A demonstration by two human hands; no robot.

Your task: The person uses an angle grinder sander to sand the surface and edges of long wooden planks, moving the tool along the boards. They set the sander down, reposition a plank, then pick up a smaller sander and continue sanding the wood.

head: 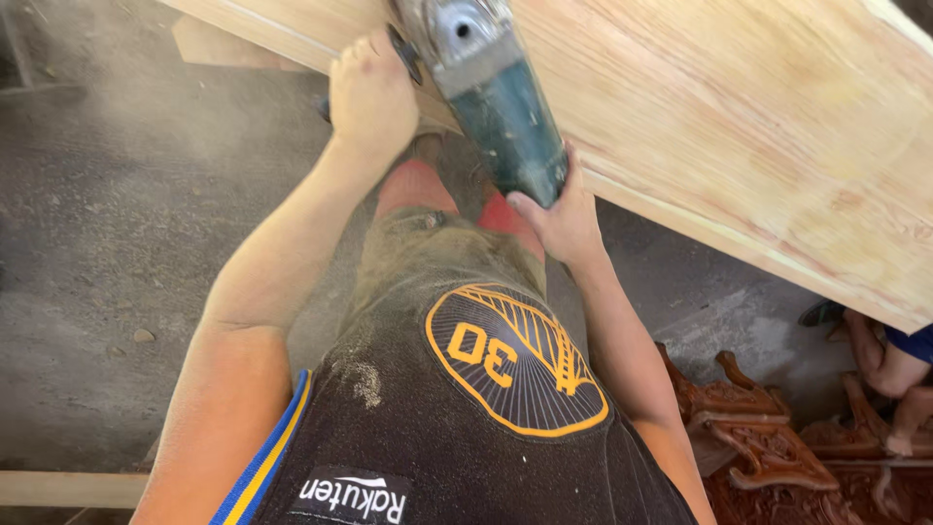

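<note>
Dark-green angle grinder with grey metal head [491, 92] is pressed on pale wooden board [739, 107]. Its rear body is gripped by right hand [562, 219], fingers closed. Side handle at 10 o'clock is clenched by left hand [372, 97].

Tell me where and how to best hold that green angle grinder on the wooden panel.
Hold the angle grinder with two hands, as here. The right hand wraps the rear end of the green barrel, coming from behind along its length. The left hand grips the side handle jutting out left of the metal gear head. That probably steadies the tool against the wooden panel.
</note>
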